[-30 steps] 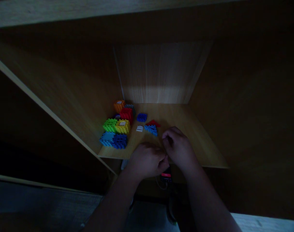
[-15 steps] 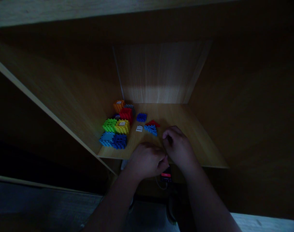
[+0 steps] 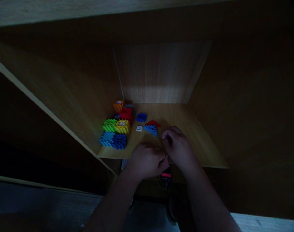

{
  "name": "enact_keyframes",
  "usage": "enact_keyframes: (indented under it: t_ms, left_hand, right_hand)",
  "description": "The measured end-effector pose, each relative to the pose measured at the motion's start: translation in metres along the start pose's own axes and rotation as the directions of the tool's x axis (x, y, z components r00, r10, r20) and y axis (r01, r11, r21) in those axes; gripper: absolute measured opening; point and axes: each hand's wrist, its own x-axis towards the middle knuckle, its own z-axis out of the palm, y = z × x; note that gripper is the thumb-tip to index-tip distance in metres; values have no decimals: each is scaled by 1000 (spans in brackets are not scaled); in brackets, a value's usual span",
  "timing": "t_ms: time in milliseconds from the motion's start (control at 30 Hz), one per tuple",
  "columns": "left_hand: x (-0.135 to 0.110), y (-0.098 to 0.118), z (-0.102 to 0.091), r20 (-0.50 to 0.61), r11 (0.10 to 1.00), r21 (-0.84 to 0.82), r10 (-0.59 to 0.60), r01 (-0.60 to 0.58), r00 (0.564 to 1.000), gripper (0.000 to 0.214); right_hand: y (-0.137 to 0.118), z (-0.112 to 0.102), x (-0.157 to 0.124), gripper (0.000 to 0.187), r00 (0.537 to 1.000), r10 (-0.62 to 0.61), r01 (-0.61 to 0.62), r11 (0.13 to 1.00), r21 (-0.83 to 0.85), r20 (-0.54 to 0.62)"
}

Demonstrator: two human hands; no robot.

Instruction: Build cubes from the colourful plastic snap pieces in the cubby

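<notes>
Over the front edge of the wooden shelf [image 3: 197,141], my left hand [image 3: 148,160] is closed with its fingers curled under. My right hand [image 3: 177,145] is closed too, just to the right, its fingertips curled toward the left hand. Whatever they may hold is hidden. Beyond the hands lie light-blue triangle tiles [image 3: 151,129], a red triangle tile [image 3: 153,122], a small white window-like piece [image 3: 139,128] and a dark-blue stack of tiles [image 3: 141,117].
Along the shelf's left side stand stacks of toothed tiles: orange [image 3: 119,105], red [image 3: 126,114], green [image 3: 110,124], yellow [image 3: 122,126], light blue [image 3: 106,139] and blue [image 3: 119,141]. Wooden panels enclose the shelf. Below its edge is a phone-like device [image 3: 165,175] with a cable.
</notes>
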Motion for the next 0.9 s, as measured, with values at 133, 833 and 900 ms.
enact_keyframes:
  t_ms: [133,833,900]
  left_hand:
    - [-1,-1,2,-4,1000,-3,-2,2,1000,21]
    - [-2,-2,4,-1,1000,-7,-4,4,1000,22]
    - [-2,-2,3,3,1000,-7,-4,4,1000,22]
  right_hand:
    - [3,1,-1,19,1000,0,0,1000,-8,15]
    - [1,1,0,18,999,13,-12,999,-38,32]
    - [1,1,0,18,999,16,-14,999,-36,38]
